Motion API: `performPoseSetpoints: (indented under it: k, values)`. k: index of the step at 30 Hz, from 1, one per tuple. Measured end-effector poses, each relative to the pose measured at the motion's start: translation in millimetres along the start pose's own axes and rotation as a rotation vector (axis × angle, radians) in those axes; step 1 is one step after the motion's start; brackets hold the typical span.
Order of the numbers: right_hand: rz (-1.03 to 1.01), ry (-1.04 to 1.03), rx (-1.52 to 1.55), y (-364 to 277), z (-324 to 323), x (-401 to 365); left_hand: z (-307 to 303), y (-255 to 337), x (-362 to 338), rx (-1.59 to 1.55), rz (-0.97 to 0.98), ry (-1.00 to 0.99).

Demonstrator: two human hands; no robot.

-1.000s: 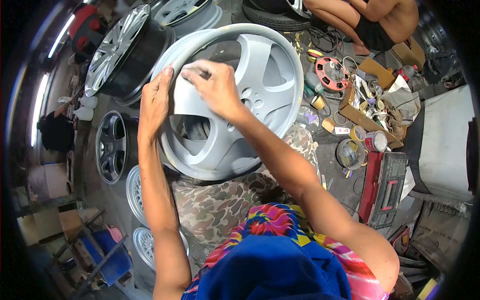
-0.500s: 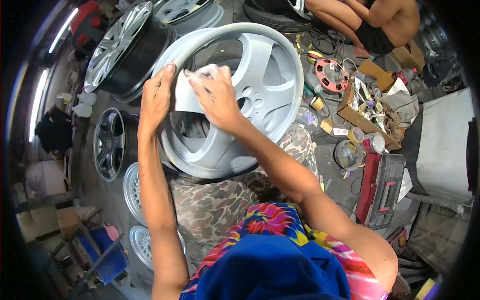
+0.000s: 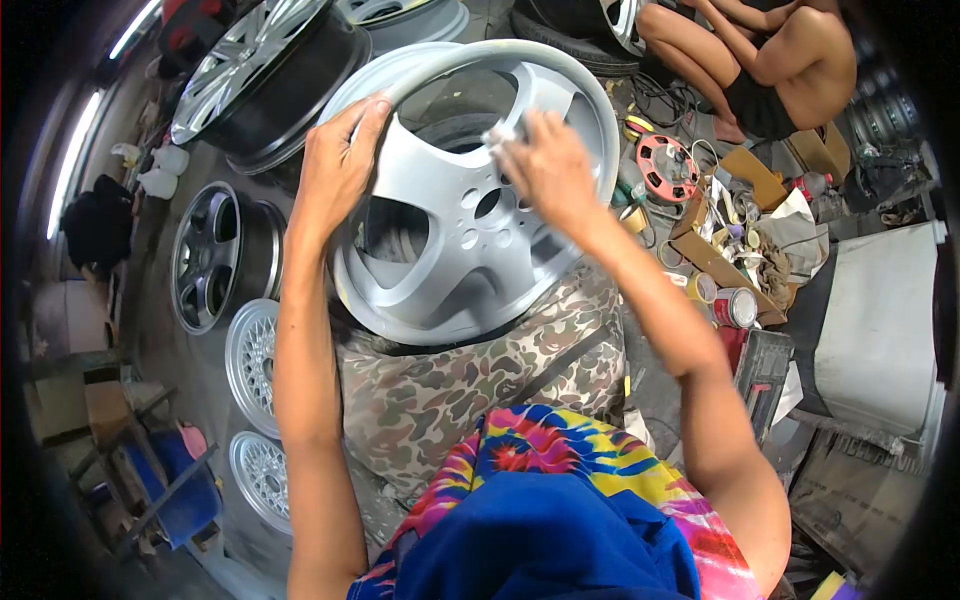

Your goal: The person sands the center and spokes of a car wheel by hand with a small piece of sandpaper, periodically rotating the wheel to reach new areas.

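Note:
A grey, primer-coloured alloy wheel rim [image 3: 505, 255] leans tilted on a camouflage-patterned cushion [image 3: 480, 385] before me. My left hand [image 3: 340, 165] grips its outer lip at the upper left, thumb on the near face and fingers reaching behind. Over the upper right spoke, my right hand [image 3: 553, 172] is smeared by motion, its fingers pinching a small whitish piece [image 3: 494, 137]. What material that piece is, I cannot tell. Spoke openings and the central bore show beside the right hand.
Other wheels [image 3: 270, 85] stand at the upper left, and mesh-style rims [image 3: 258, 480] lie left of my arm. A person [image 3: 770, 75] crouches at the upper right. Nearby are a red cable reel [image 3: 667, 168], a cluttered cardboard box [image 3: 705, 255], a paint can [image 3: 735, 307] and a toolbox [image 3: 765, 370].
My right hand has moved right with the whitish piece, from the left spoke to the upper right one. My left hand has shifted up and right; the wheel looks turned slightly clockwise.

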State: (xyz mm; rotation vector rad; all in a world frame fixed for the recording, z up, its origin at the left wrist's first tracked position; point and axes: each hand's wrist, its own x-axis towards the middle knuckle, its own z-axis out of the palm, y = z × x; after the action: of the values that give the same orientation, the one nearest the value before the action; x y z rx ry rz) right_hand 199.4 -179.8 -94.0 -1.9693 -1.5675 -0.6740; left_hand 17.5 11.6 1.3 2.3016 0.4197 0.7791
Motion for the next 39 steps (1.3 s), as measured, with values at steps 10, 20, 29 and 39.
performPoseSetpoints:
  k: [10, 20, 29, 39]
  values:
    - [0.428, -0.029, 0.970, -11, -33, 5, 2, -3, -4, 0.051, 0.046, 0.041]
    - [0.417, 0.425, 0.548, -105, 56, -22, 1, -7, 1, 0.117, 0.085, 0.045]
    - [-0.069, 0.228, 0.095, 20, 20, -24, 2, -5, 0, 0.061, 0.054, 0.040]
    - [0.627, 0.363, 0.721, -102, 51, -27, 3, 1, 1, 0.073, 0.035, 0.040]
